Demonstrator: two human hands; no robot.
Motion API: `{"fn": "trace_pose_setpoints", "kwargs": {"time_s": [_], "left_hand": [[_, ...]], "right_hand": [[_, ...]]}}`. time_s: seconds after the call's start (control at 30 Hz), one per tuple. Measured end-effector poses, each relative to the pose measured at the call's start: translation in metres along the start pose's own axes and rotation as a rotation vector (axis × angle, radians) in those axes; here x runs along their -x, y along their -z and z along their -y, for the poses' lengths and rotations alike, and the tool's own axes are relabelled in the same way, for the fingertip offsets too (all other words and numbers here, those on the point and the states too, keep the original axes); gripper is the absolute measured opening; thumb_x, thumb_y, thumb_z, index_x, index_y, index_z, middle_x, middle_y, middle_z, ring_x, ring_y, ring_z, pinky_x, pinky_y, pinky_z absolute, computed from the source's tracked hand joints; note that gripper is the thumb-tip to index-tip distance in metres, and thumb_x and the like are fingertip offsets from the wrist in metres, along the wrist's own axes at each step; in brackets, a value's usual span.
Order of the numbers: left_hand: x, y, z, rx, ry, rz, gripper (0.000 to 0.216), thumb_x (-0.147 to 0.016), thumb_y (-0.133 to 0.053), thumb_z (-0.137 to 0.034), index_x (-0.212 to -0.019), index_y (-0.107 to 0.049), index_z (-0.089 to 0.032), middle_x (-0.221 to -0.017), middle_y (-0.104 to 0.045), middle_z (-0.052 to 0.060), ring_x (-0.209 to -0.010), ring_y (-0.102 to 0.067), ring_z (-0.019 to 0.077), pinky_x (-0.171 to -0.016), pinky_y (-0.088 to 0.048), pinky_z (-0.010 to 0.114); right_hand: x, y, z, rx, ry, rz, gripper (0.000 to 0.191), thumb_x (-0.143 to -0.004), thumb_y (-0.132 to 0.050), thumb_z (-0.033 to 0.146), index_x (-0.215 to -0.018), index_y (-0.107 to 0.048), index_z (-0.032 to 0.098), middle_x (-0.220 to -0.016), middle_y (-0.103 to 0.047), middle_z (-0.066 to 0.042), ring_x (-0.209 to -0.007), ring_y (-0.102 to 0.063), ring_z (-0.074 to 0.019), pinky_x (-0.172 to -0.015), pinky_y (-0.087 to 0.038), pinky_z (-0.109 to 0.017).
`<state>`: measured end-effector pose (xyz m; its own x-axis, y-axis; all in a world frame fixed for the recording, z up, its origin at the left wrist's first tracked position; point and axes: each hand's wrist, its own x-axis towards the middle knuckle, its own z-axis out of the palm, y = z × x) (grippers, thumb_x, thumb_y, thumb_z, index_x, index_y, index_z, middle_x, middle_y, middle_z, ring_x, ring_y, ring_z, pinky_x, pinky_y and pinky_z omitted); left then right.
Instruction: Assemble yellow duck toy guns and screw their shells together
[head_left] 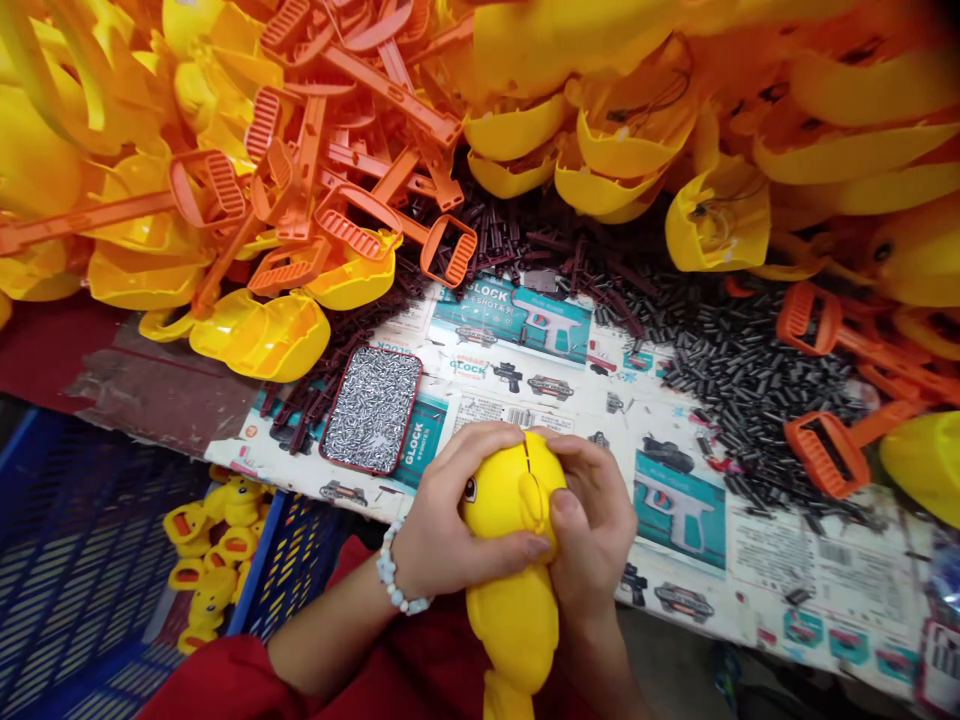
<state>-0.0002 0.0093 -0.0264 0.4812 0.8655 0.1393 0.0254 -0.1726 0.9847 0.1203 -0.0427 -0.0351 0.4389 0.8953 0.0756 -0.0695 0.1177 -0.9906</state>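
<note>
Fingers (480,445) of the left hand (442,530) and right hand (596,525) curl tightly around the yellow duck toy (510,500).

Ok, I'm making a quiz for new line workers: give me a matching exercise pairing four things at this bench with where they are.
Things:
1. yellow plastic duck toy
2. flat red-rimmed tin of small silver screws
3. orange plastic slotted handles
4. finished yellow ducks

Places:
A. blue crate, lower left
B. between both hands
C. heaped at the bench's back
D. on printed cardboard, left of the hands

Pairs: 1-B, 2-D, 3-C, 4-A
</note>
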Motion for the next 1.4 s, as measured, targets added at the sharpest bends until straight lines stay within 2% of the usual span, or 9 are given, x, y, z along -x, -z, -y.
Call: {"fn": "trace_pose_setpoints", "kwargs": {"time_s": [0.13, 0.37, 0.67, 0.77, 0.87, 1.0, 1.1, 1.2, 1.4], "left_hand": [[-0.005, 0.008, -0.003, -0.01, 0.139, 0.044, 0.073, -0.069, -0.073, -0.05, -0.13, -0.045, -0.021, -0.126, -0.051, 0.011, -0.117, -0.05, 0.03, -0.102, -0.04, 0.043], [-0.008, 0.015, -0.021, 0.108, 0.203, -0.002, 0.06, -0.073, -0.067, -0.056, -0.12, -0.051, -0.022, -0.114, -0.056, 0.008, -0.106, -0.055, 0.0271, -0.092, -0.047, 0.038], [0.002, 0.014, -0.01, 0.184, 0.272, -0.003, 0.074, -0.066, -0.075, -0.049, -0.129, -0.047, -0.022, -0.127, -0.052, 0.009, -0.115, -0.053, 0.0308, -0.102, -0.042, 0.043], [-0.011, 0.016, -0.011, 0.078, 0.173, -0.005, 0.068, -0.07, -0.073, -0.045, -0.128, -0.046, -0.022, -0.126, -0.053, 0.009, -0.113, -0.055, 0.0287, -0.1, -0.044, 0.041], [-0.032, 0.022, -0.022, -0.102, -0.12, 0.043, 0.071, -0.069, -0.075, -0.042, -0.129, -0.043, -0.023, -0.127, -0.052, 0.009, -0.116, -0.051, 0.0279, -0.103, -0.04, 0.04], [-0.059, 0.028, -0.038, -0.224, -0.382, 0.067, 0.065, -0.077, -0.065, -0.05, -0.13, -0.042, -0.02, -0.13, -0.05, 0.011, -0.12, -0.047, 0.0284, -0.107, -0.035, 0.043], [-0.081, 0.019, -0.038, -0.174, -0.295, -0.119, 0.061, -0.082, -0.052, -0.059, -0.125, -0.048, -0.015, -0.127, -0.053, 0.014, -0.117, -0.05, 0.0276, -0.103, -0.038, 0.041], [-0.107, 0.002, -0.026, -0.054, -0.106, -0.35, 0.041, -0.089, -0.044, -0.049, -0.102, -0.06, -0.013, -0.102, -0.066, 0.011, -0.096, -0.061, 0.0218, -0.088, -0.047, 0.033], [-0.136, -0.016, -0.009, -0.018, -0.055, -0.482, 0.022, -0.083, -0.052, -0.03, -0.086, -0.065, -0.013, -0.09, -0.071, 0.01, -0.084, -0.065, 0.0195, -0.078, -0.05, 0.029]], "right_hand": [[-0.012, -0.003, 0.012, 0.053, -0.11, 0.107, 0.027, -0.09, -0.053, 0.03, -0.115, -0.049, 0.021, -0.11, -0.051, -0.005, -0.102, -0.052, -0.0194, -0.085, -0.045, -0.026], [-0.022, -0.014, 0.043, 0.185, -0.199, 0.347, 0.028, -0.095, -0.039, 0.032, -0.117, -0.052, 0.022, -0.118, -0.048, -0.003, -0.107, -0.048, -0.0199, -0.089, -0.043, -0.029], [-0.015, -0.01, 0.033, 0.212, -0.173, 0.31, 0.028, -0.096, -0.047, 0.037, -0.121, -0.049, 0.025, -0.121, -0.046, -0.002, -0.109, -0.047, -0.0179, -0.093, -0.04, -0.025], [-0.02, -0.014, 0.028, 0.1, -0.212, 0.213, 0.035, -0.092, -0.052, 0.04, -0.123, -0.046, 0.024, -0.12, -0.047, -0.003, -0.112, -0.047, -0.0204, -0.094, -0.043, -0.027], [-0.034, -0.021, 0.038, -0.003, -0.182, 0.129, 0.032, -0.096, -0.044, 0.043, -0.12, -0.049, 0.023, -0.119, -0.049, -0.005, -0.106, -0.052, -0.021, -0.079, -0.05, -0.026], [-0.065, -0.032, 0.056, 0.126, 0.13, 0.087, 0.032, -0.095, -0.042, 0.042, -0.106, -0.057, 0.017, -0.107, -0.055, -0.006, -0.096, -0.055, -0.0191, -0.073, -0.048, -0.026], [-0.095, -0.036, 0.055, 0.191, 0.214, 0.067, 0.032, -0.089, -0.047, 0.042, -0.095, -0.06, 0.014, -0.091, -0.059, -0.004, -0.081, -0.055, -0.0155, -0.069, -0.044, -0.024], [-0.126, -0.036, 0.04, 0.206, 0.19, 0.024, 0.031, -0.082, -0.053, 0.042, -0.076, -0.06, 0.012, -0.074, -0.056, -0.002, -0.067, -0.05, -0.0133, -0.057, -0.038, -0.022], [-0.152, -0.028, 0.014, 0.173, 0.172, -0.101, 0.041, -0.08, -0.057, 0.05, -0.075, -0.058, 0.01, -0.067, -0.052, -0.002, -0.059, -0.047, -0.0113, -0.053, -0.037, -0.02]]}}
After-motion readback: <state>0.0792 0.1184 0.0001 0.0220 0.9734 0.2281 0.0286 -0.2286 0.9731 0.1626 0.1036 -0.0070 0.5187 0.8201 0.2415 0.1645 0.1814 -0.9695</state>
